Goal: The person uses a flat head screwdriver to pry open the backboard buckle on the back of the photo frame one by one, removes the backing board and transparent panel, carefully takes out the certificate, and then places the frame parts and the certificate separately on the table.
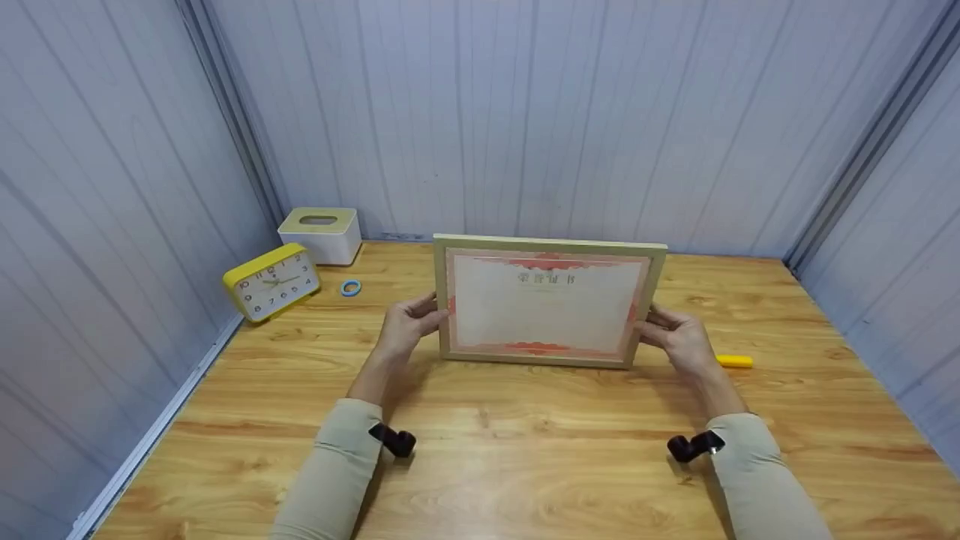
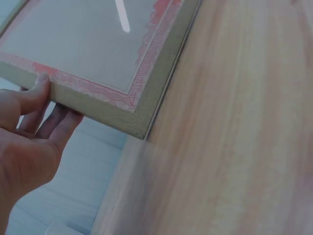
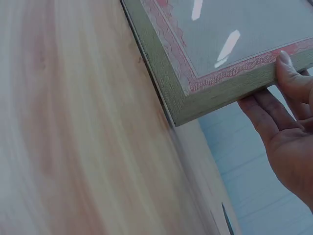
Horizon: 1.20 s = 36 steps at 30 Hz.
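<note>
left grip (image 1: pixel 401 331) and right grip (image 1: pixel 684 343) pinch a framed certificate (image 1: pixel 540 315) by its sides at picture center, apparently positioning it, the next move likely needing level, even control.

Your picture frame (image 2: pixel 158 81) looks like pale wood, matt and slightly rough with fine grain, around printed paper (image 1: pixel 540 319) under a clear, glossy cover (image 3: pixel 227 48) that throws back white streaks. Your tabletop (image 1: pixel 525 465) shows a smooth wood-grain finish with a soft sheen. Your sleeves (image 1: pixel 330 472) are matt, creased cloth. The yellow clock (image 1: pixel 276 286) and white box (image 1: pixel 324 249) look like smooth plastic, the box's lid (image 1: pixel 344 218) like matt wood.
</note>
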Each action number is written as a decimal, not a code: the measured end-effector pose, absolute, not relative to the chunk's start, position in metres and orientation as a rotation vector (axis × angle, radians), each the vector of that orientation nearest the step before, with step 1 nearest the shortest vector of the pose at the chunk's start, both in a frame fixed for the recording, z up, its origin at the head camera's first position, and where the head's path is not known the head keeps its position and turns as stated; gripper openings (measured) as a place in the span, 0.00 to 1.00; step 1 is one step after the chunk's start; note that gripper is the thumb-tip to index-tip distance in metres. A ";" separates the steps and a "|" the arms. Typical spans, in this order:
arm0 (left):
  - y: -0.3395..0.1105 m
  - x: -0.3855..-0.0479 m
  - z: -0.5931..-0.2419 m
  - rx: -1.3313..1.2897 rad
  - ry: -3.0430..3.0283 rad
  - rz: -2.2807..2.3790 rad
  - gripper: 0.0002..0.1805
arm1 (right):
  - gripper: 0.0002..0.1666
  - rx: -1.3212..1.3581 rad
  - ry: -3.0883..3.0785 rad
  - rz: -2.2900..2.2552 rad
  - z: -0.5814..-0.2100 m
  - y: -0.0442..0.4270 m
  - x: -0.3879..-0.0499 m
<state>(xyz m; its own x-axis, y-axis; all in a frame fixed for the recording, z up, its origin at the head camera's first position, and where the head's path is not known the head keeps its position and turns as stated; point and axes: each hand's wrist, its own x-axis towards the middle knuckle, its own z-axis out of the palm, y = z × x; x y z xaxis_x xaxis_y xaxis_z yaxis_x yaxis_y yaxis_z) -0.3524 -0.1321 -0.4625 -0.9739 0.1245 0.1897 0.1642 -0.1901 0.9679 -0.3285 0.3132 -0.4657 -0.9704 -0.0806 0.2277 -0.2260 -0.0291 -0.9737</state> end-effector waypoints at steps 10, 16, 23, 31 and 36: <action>-0.141 -0.355 -0.464 -0.429 -1.973 -2.466 0.18 | 0.22 0.539 -2.003 2.145 -0.467 0.313 -0.330; -0.143 -0.353 -0.461 -0.433 -2.081 -2.407 0.14 | 0.17 0.508 -2.064 2.087 -0.464 0.315 -0.329; -0.139 -0.352 -0.458 -0.510 -2.016 -2.394 0.13 | 0.10 0.426 -2.000 2.197 -0.458 0.316 -0.326; -0.132 -0.350 -0.455 -0.328 -2.130 -2.331 0.17 | 0.14 0.127 -2.134 2.137 -0.449 0.315 -0.323; -0.133 -0.347 -0.451 -0.292 -2.103 -2.544 0.23 | 0.18 0.157 -2.096 2.292 -0.445 0.317 -0.321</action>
